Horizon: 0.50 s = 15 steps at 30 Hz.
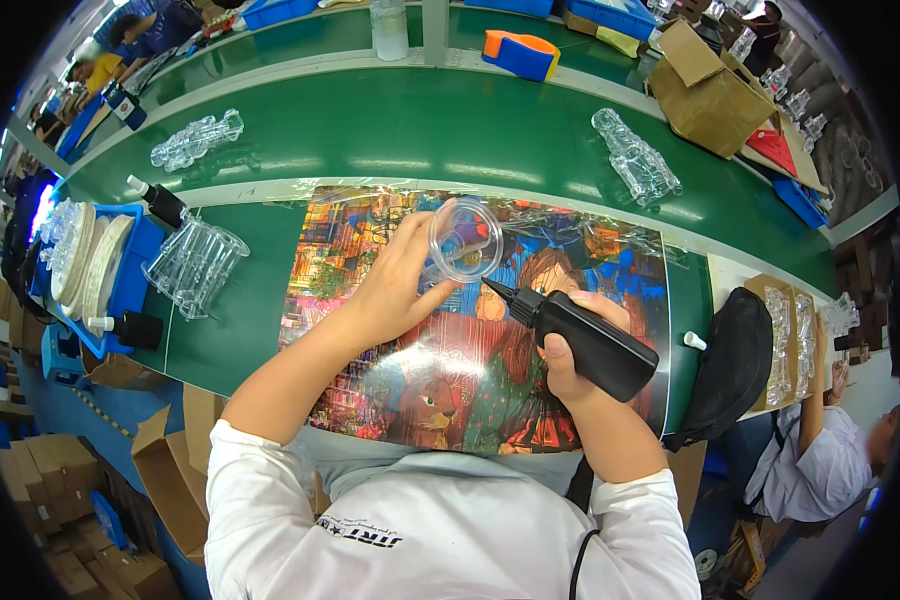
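My left hand [395, 280] is closed around a transparent plastic cylinder-shaped piece [467, 268], its round rim facing up. In my right hand [567, 382] is a black squeeze bottle [610, 350], tilted so its pointed nozzle comes close to the cylinder's lower right rim. Whether the tip touches the plastic, I cannot tell. Both hands are above a glossy illustrated sheet [430, 375] on the green bench. A small white cap [695, 341] lies right of the sheet.
Transparent plastic assemblies [198, 262] [635, 155] stand or lie left and far right. At left are a blue bin [128, 265] and black bottles [140, 330]. An orange-blue tape dispenser [522, 54], a cardboard box [710, 95] and a black bag [735, 355] surround the bench. A co-worker [815, 450] sits right.
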{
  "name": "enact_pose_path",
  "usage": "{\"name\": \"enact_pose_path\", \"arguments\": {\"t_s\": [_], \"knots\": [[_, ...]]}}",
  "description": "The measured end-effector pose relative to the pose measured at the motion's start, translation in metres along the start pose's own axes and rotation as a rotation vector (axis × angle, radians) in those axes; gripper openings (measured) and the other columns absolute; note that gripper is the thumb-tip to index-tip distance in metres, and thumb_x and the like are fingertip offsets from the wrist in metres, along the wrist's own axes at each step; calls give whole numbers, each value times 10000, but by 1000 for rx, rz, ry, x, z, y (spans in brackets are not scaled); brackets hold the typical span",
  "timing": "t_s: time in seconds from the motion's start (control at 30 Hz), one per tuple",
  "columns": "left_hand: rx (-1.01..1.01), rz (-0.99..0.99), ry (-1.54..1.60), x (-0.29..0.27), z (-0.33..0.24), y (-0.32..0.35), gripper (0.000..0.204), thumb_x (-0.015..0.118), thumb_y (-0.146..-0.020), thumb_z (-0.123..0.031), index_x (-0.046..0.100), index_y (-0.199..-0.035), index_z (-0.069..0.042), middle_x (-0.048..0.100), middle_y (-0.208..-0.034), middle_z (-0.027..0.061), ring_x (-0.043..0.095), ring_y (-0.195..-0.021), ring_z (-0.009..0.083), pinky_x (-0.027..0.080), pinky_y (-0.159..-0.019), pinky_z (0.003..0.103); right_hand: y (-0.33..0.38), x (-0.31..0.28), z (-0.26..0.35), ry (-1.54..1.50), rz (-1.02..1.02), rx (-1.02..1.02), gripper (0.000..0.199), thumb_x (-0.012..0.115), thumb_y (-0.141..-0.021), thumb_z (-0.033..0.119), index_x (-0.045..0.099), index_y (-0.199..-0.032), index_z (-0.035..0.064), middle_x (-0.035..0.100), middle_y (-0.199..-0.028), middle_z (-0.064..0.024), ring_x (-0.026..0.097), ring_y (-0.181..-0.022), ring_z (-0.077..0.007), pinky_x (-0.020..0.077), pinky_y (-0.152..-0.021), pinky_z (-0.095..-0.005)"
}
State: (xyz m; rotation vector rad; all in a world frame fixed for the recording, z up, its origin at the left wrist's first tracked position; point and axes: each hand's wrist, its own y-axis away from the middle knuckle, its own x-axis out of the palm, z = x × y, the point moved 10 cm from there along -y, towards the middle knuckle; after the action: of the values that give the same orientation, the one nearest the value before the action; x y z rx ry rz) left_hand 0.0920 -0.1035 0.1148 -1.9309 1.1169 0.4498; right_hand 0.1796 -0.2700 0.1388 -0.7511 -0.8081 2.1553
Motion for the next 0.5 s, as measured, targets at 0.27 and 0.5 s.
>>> {"name": "enact_pose_path", "arguments": {"t_s": [0.27,0.5], "knots": [[-28,-47,-45,-4,6,2,773,732,-685,-92,332,-1340,1,428,-1195,194,500,-1080,329,392,-939,395,-1,1,-1,-19,-7,7,520,645,-812,324,416,-1140,-9,557,-925,-121,574,-759,-170,464,-699,-268],[-62,-96,7,-8,10,2,763,769,-646,-104,376,-1292,-2,439,-1169,179,499,-1061,321,389,-935,400,-3,-4,6,-93,-67,-93,452,698,-772,147,480,-1112,-55,610,-973,-149,644,-764,-195,508,-686,-258]]}}
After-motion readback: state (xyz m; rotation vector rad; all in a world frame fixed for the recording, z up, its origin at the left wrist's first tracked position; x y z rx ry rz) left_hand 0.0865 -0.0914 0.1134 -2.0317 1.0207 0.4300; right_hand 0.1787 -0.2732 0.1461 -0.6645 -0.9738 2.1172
